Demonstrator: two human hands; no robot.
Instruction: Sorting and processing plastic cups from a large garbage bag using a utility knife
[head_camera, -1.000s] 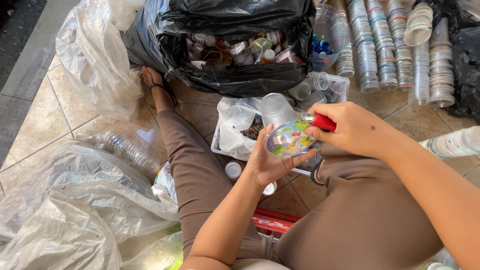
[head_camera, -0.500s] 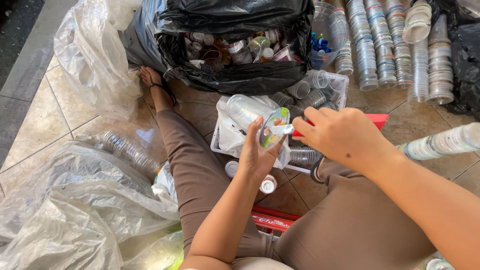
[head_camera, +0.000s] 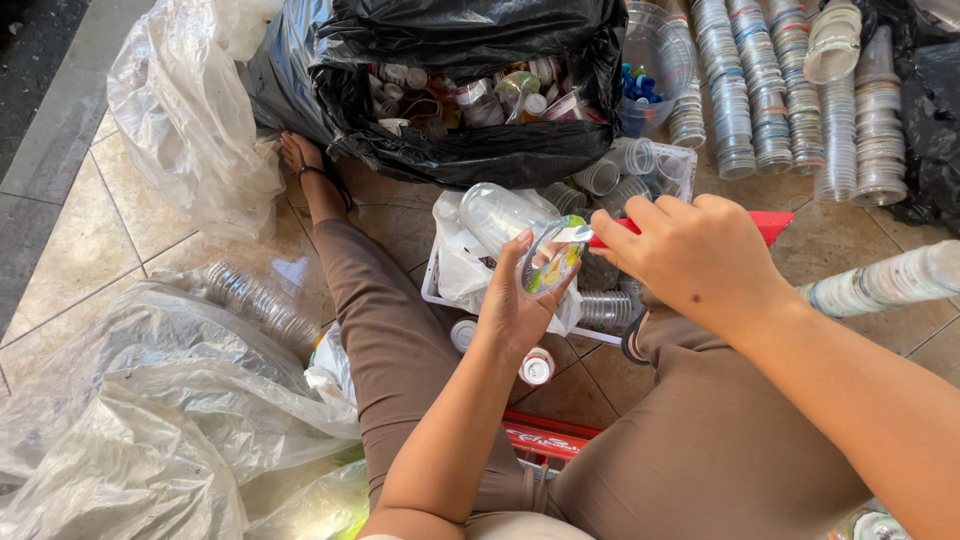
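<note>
Grasping a clear plastic cup (head_camera: 520, 232) by its foil-sealed mouth, my left hand (head_camera: 515, 310) has its grip wrapped round the rim, with the colourful lid (head_camera: 552, 262) tilted toward me. My right hand (head_camera: 700, 255) is clenched on a red-handled tool (head_camera: 770, 225), of which I see only the handle ends; the working tip is hidden where it meets the lid's right edge, so I cannot tell blade from point. One cup sits in the grip, just above my knees and over a white basket (head_camera: 432, 290) on the tiled floor (head_camera: 60, 240). That basket holds several more clear cups, too overlapped to count. Far from me one black bag (head_camera: 450, 90) gapes, full of mixed cups. Far right I count about six columns of stacked cups (head_camera: 745, 90), cut off by the top edge. Two clear bags (head_camera: 120, 420) lie on the left.
</note>
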